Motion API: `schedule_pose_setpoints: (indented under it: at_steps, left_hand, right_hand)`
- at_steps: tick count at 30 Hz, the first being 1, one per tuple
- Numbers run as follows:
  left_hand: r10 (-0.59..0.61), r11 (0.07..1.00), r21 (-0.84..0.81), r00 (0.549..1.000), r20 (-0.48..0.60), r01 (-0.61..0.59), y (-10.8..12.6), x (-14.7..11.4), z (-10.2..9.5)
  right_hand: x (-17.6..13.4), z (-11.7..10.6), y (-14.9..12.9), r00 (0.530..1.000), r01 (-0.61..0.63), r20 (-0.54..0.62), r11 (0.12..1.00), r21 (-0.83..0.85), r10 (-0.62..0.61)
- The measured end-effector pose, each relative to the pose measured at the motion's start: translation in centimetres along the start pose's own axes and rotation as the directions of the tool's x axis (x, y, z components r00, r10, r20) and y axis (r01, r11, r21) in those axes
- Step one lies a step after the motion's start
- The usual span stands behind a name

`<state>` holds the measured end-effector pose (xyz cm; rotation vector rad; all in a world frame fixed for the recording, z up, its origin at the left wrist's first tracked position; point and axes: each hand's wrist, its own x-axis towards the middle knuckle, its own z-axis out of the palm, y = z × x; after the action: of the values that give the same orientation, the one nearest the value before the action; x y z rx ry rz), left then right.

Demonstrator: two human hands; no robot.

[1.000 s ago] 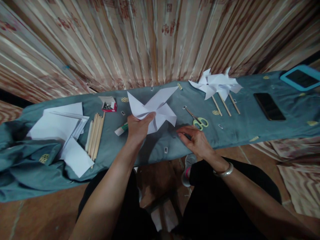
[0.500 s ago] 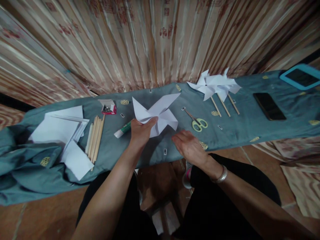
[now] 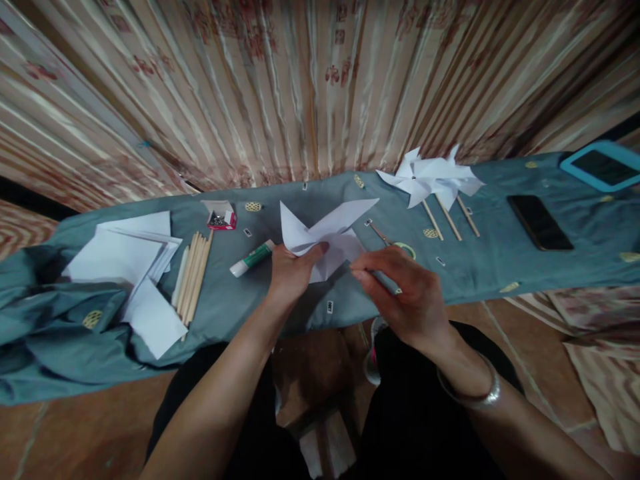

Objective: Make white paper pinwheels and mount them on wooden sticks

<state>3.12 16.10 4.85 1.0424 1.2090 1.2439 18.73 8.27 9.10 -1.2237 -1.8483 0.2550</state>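
Observation:
A white paper pinwheel (image 3: 345, 245) with folded blades is gripped at its centre by my left hand (image 3: 293, 270), the thumb lying over the folds. Just right of its lower blades, my right hand (image 3: 407, 290) is closed in a pinch; anything between the fingertips is too small to make out. Partly behind that hand lie scissors (image 3: 404, 249) with pale green handles. A green and white glue stick (image 3: 253, 259) rests on the cloth to the left of my left hand.
On the cloth-covered table (image 3: 280, 320) are paper sheets (image 3: 120, 257), wooden sticks (image 3: 194, 280) and a small red-and-white box (image 3: 221, 217) of metal pieces. Finished-looking pinwheels (image 3: 417, 179) on sticks lie back right, near a phone (image 3: 540, 223) and a blue-framed tablet (image 3: 575, 163). A curtain (image 3: 300, 100) hangs behind.
My right hand has risen and turned, bringing its pinched fingers close to the pinwheel and partly covering the scissors. The pinwheel in my left hand has tilted and shifted slightly right.

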Motion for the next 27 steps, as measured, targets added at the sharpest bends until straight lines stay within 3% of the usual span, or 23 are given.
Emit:
schedule_pose_setpoints:
  at_steps: [9,15,22,27]
  left_hand:
    - [-0.016,1.0,-0.006,1.0,0.022,0.016,0.8,-1.4,0.7]
    - [-0.045,0.998,-0.039,0.999,0.017,0.046,0.7,-1.6,0.7]
    - [-0.062,0.998,-0.003,0.997,0.049,0.062,0.3,-1.8,0.4]
    - [-0.052,0.998,0.029,0.996,0.067,0.05,0.6,-1.9,0.4]
  right_hand:
    - [1.3,1.7,1.2,0.997,-0.079,-0.007,0.997,0.002,0.079]
    - [1.1,2.0,1.5,0.978,-0.207,-0.012,0.976,0.069,0.208]
    - [1.0,2.0,1.9,0.952,-0.306,0.055,0.946,0.107,0.302]
    - [0.9,1.6,2.3,0.948,-0.314,0.095,0.944,0.098,0.305]
